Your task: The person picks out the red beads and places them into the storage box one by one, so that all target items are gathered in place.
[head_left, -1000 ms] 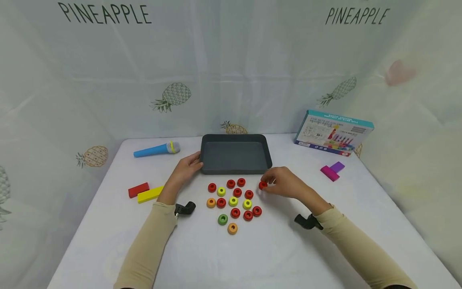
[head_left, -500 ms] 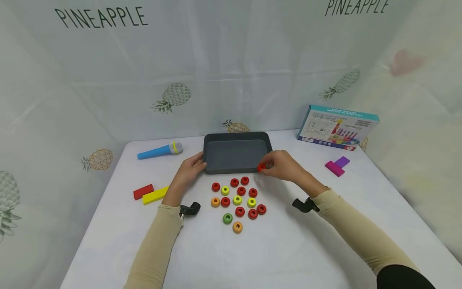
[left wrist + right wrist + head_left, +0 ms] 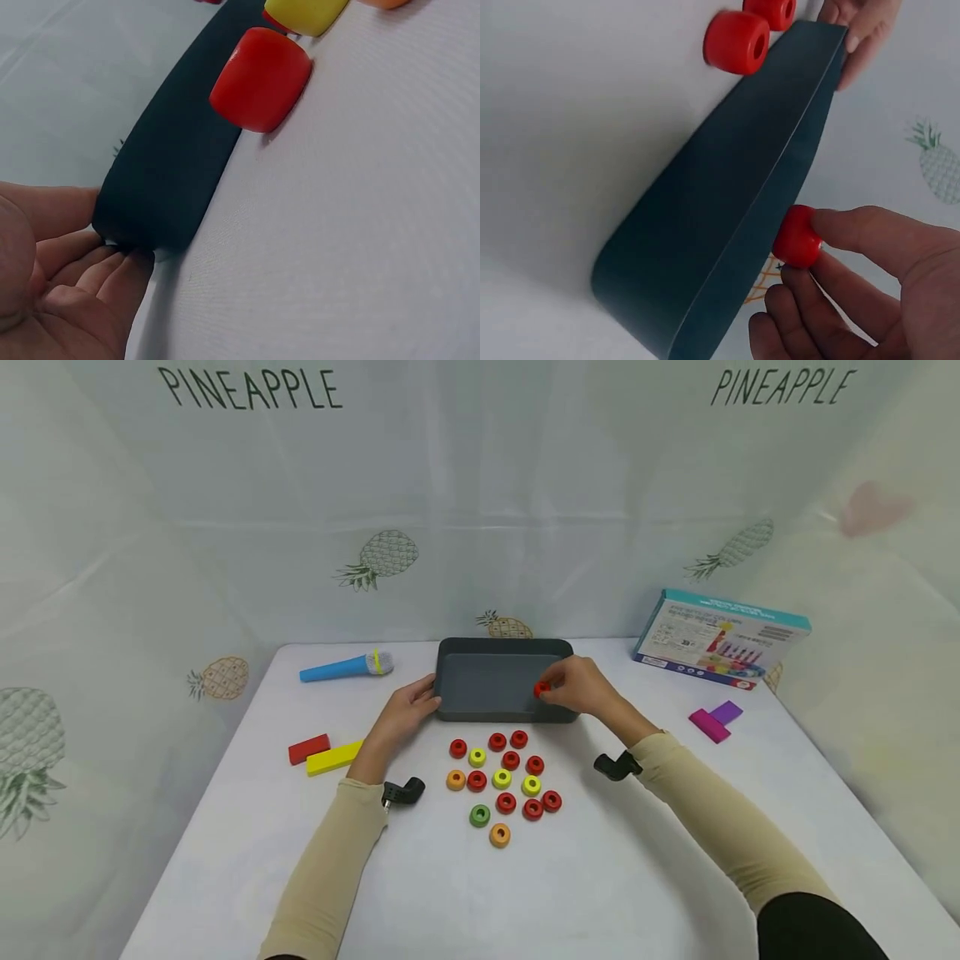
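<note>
A dark grey tray (image 3: 480,689) lies on the table with its long side facing me. My left hand (image 3: 408,710) holds its left end; in the left wrist view the thumb and fingers (image 3: 124,281) pinch the tray's corner. My right hand (image 3: 581,687) is over the right part of the tray, pinching a red bead (image 3: 798,237) between thumb and fingertips. Whether this bead touches the tray's floor I cannot tell. In front of the tray lie several loose red beads (image 3: 506,803), several yellow beads (image 3: 502,779), two orange beads (image 3: 499,836) and one green bead (image 3: 480,816).
A toy microphone (image 3: 345,667) lies at the back left. Nearer on that side are a red block (image 3: 308,749) and a yellow block (image 3: 333,759). At the right, a printed box (image 3: 720,639) leans by the curtain, with magenta (image 3: 709,726) and purple blocks (image 3: 727,712) before it.
My right hand has carried the red bead from the table in front of the tray's right corner, over the front rim, to above the tray. My left hand stays at the tray's left end.
</note>
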Demonstrator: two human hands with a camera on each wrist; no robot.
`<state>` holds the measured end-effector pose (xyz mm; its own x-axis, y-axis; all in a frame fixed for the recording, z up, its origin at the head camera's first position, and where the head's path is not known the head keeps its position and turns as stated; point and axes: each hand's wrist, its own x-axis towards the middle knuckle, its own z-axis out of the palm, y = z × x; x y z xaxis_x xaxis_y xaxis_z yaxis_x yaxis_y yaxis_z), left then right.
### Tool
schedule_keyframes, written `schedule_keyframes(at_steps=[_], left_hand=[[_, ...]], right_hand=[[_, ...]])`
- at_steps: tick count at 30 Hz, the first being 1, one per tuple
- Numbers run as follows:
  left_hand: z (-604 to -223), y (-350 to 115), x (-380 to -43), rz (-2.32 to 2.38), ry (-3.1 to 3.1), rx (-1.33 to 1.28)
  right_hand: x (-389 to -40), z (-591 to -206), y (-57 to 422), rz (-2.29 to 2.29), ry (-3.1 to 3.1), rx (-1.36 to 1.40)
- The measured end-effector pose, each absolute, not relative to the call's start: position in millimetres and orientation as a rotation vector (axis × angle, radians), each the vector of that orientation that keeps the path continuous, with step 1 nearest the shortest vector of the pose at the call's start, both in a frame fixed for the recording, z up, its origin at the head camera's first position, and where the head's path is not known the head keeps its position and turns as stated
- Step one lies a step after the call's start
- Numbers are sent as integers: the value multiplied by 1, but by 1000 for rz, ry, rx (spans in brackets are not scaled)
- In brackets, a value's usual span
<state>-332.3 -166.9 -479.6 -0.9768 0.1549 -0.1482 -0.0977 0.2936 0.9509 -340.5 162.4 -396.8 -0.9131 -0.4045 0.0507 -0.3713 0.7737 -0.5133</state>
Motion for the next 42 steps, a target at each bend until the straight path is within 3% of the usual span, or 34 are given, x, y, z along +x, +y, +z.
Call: schedule_keyframes(at_steps=[20,42], left_hand=[[-480,-156,-336,1719,2389,91],[-479,-166,-332,1715,2373,3]], right_hand=[[-375,-417,158,-727,2843,-467],[-379,-421,149,-728,2813,-472]])
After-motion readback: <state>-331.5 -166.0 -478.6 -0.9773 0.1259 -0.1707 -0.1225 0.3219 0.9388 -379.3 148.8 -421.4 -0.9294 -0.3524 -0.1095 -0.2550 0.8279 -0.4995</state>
